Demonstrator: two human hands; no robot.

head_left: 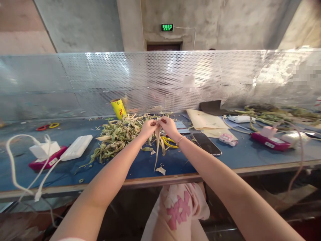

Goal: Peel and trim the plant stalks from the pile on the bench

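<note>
My left hand (149,128) and my right hand (168,125) meet fingertip to fingertip over the blue table (142,165). Both pinch the top of a pale dried leaf strip (157,144), whose long thin end hangs down toward the table. Beside and behind my left hand lies a heap of green and tan dried leaves (117,137). Yellow-handled scissors (170,142) rest just below my right hand, partly hidden by the wrist. Small pale scraps (161,170) lie near the table's front edge.
A yellow can (118,109) leans behind the heap. Red-and-yellow scissors (47,126), a white power bank (77,147) and cables are at left. A phone (207,144), brown paper (207,119), a magenta power strip (271,142) and more stalks (265,115) are at right. A perforated metal screen (155,80) stands behind.
</note>
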